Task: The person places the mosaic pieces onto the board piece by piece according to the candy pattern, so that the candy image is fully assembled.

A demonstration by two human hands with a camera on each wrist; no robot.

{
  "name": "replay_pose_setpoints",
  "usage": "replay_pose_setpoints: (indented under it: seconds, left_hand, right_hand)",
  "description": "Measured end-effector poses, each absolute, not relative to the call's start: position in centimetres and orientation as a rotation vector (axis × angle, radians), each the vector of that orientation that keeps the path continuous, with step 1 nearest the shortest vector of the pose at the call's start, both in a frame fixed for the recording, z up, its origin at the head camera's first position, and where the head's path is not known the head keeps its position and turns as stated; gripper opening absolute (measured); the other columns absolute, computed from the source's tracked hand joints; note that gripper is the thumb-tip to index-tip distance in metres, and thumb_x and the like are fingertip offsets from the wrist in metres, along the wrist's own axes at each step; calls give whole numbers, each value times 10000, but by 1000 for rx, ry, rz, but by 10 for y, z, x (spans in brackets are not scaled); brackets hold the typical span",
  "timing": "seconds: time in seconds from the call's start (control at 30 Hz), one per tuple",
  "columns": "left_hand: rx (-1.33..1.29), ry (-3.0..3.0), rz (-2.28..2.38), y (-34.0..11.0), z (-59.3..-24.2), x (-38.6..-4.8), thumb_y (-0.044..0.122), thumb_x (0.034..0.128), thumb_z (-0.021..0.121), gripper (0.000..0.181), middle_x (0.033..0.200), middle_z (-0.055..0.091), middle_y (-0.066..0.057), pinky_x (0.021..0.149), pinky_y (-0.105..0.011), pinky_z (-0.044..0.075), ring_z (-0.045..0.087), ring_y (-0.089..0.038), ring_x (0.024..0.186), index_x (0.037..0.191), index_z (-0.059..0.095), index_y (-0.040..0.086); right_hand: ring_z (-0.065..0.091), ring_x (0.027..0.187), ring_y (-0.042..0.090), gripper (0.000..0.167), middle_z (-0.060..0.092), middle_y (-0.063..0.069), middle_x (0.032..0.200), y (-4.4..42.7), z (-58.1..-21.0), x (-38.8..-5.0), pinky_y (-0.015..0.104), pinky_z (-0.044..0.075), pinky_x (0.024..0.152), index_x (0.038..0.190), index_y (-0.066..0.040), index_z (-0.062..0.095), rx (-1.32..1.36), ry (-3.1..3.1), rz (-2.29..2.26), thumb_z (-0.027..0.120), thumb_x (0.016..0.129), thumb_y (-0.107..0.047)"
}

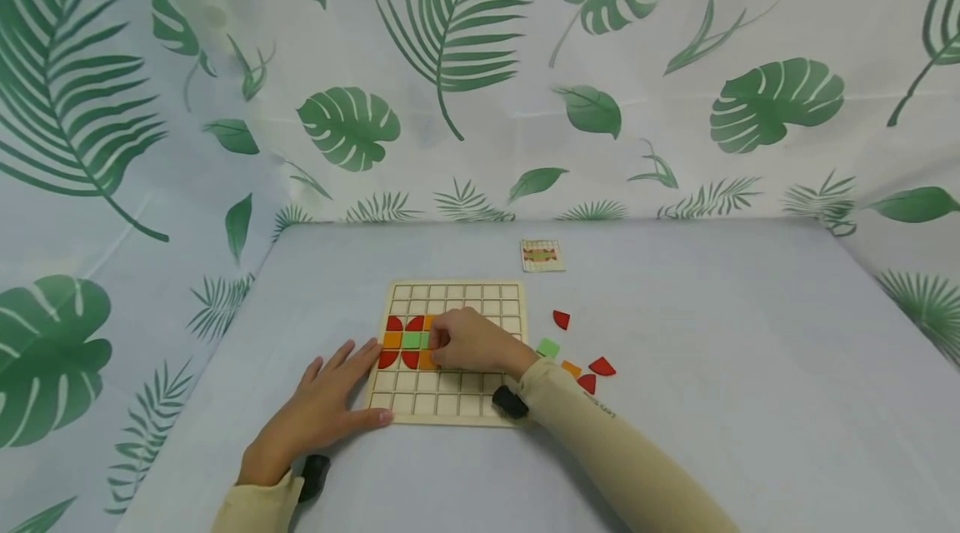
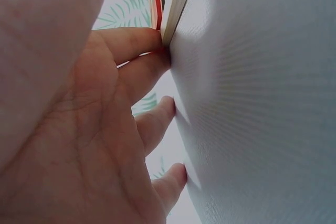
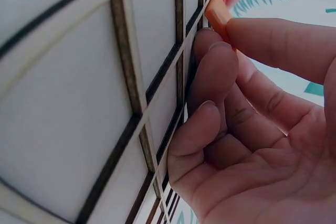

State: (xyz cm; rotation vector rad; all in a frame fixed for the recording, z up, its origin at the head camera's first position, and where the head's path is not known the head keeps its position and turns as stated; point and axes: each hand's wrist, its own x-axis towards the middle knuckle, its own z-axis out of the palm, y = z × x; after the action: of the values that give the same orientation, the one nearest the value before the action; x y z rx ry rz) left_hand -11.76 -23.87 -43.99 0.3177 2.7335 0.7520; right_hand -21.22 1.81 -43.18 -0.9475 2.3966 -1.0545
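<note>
A square wooden grid board [image 1: 457,406] lies on the table. On its left side sit red quarter-circle tiles [image 1: 387,360], orange square tiles [image 1: 392,340] and green square tiles [image 1: 411,340]. My right hand [image 1: 476,340] is over the middle of the board, pinching an orange square tile [image 3: 218,13] between thumb and fingertips at the grid; its other fingers curl against the board. Spread out flat, my left hand [image 1: 322,408] touches the board's left edge and lower-left corner. In the left wrist view two fingers meet the board's side [image 2: 176,11].
Loose pieces lie right of the board: several red quarter-circles [image 1: 602,366], a green square [image 1: 548,347] and an orange square [image 1: 572,369]. Behind the board is a small pattern card [image 1: 542,256]. A leaf-print cloth [image 1: 465,166] hangs at the back and sides.
</note>
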Motion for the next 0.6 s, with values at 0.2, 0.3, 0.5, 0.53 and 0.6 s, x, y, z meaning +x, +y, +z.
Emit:
replay_pose_setpoints:
  seconds: [0.2,0.3,0.5,0.53,0.6]
  left_hand:
    - [324,2735,756,-240,-441,-117,543,868,854,1042,1716,359,-125,1228,-742,44,170,-451,1605,1676,373,93]
    - [329,2740,751,-240,-443,-118,548,871,849,1039,1718,357,-123,1228,-742,44,168,-448,1606,1675,374,94]
    - [327,2736,747,-241,-444,-120,555,871,846,1044,1722,348,-123,1229,-741,34,158,-445,1609,1679,367,98]
    - [329,2735,748,-241,-444,-120,555,871,846,1045,1721,348,-127,1227,-743,34,159,-449,1608,1679,366,97]
    - [332,2736,749,-242,-444,-120,553,871,846,1045,1721,347,-129,1226,-745,33,159,-451,1607,1679,366,96]
  right_hand:
    - [567,734,103,86,655,-54,782,14,-431,-211,259,493,695,861,-74,718,-934,2437,-1021,723,926,-19]
    - [567,725,112,105,657,-46,780,13,-430,-211,260,491,681,850,-81,707,-929,2460,-1004,733,925,-13]
    - [557,701,113,163,652,-45,764,12,-432,-211,262,477,661,823,-104,688,-948,2494,-984,763,932,-9]
    - [557,702,114,164,651,-47,762,11,-432,-212,263,476,662,820,-104,689,-951,2499,-982,764,930,-8]
    - [561,703,117,167,652,-49,758,10,-432,-212,268,476,662,816,-105,690,-960,2506,-981,764,924,-3]
